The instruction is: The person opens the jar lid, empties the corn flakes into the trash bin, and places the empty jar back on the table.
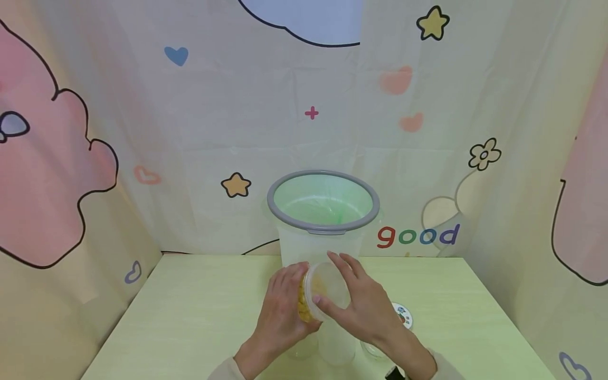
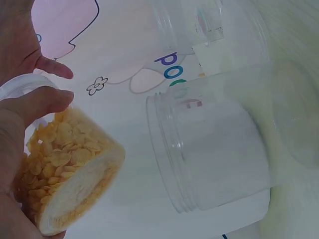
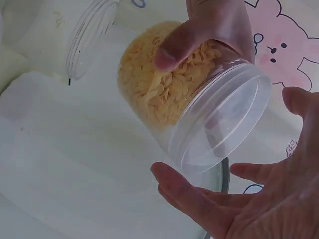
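A clear plastic jar of yellow flakes (image 3: 149, 89) is held up off the table and tipped on its side, its translucent lid (image 1: 332, 293) turned toward my right hand. My left hand (image 1: 280, 306) grips the jar round its body, thumb along the side. Spread fingers and thumb of my right hand (image 1: 366, 301) surround the lid, fingertips right at its rim in the right wrist view. Below the hands stands an open, clear jar (image 2: 214, 149) with a threaded mouth, partly hidden by them in the head view.
A pale bin with a grey rim (image 1: 372, 214) stands just behind the hands. Beside my right forearm is a jar with a printed white lid (image 1: 404, 315), partly covered. A small black object (image 1: 394, 373) lies at the front edge. Patterned cloth surrounds the table (image 1: 190, 306).
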Motion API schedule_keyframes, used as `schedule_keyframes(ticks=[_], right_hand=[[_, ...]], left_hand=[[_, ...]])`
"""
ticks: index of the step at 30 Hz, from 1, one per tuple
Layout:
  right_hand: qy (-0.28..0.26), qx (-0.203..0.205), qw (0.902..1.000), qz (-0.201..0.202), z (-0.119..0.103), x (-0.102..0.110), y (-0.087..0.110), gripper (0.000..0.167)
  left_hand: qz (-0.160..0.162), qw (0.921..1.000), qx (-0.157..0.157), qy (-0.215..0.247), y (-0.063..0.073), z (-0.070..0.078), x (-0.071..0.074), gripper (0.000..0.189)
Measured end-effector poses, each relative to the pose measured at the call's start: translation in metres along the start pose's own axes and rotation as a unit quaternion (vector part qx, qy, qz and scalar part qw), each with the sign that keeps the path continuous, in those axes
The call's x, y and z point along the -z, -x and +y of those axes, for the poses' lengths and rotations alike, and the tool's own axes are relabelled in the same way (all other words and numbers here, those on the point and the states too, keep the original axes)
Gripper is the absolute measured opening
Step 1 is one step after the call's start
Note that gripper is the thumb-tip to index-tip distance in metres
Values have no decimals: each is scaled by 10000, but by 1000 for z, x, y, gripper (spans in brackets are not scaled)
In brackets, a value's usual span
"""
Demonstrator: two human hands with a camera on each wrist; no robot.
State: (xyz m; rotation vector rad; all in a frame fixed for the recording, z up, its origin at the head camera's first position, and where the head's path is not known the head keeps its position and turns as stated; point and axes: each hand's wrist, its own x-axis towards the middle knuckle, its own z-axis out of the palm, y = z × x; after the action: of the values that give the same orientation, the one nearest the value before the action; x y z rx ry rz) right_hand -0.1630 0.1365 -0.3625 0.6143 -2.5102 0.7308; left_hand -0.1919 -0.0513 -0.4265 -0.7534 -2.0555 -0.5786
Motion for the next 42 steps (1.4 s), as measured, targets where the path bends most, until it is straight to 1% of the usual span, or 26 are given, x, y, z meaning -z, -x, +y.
schedule_keyframes(ticks=[2,4,7,9,14,17,25,33,37,42], right_hand=[[-7,-321,9994,-138,-3,-2,-1,76],[-27,-526,9982,-291,-5,-5,-2,78],[-41,-607,9974,-383,-8,-9,-3,80],[-24,-523,9982,-290,-9,-12,-3,80],[15,-130,9998,121,-7,-16,-2,76],[-67,5,9997,214,-5,-16,-2,74],[-240,213,9992,221,0,-14,-1,72],[-278,663,9970,295,5,-12,-1,70],[-526,802,9950,265,8,-10,0,69],[-805,827,9933,89,10,-8,0,69]], left_hand=[[54,9999,-62,-130,1,0,-1,113],[111,9995,-146,-265,2,0,-2,112],[173,9986,-251,-429,3,-1,-3,109],[184,9981,-288,-504,3,0,-3,107],[183,9977,-309,-580,2,0,-3,106],[191,9975,-339,-592,1,1,-3,106],[160,9979,-357,-523,0,2,-2,105],[169,9980,-367,-486,-1,1,-2,104],[152,9982,-375,-450,-1,1,-2,105],[88,9985,-351,-406,-1,1,-2,106]])
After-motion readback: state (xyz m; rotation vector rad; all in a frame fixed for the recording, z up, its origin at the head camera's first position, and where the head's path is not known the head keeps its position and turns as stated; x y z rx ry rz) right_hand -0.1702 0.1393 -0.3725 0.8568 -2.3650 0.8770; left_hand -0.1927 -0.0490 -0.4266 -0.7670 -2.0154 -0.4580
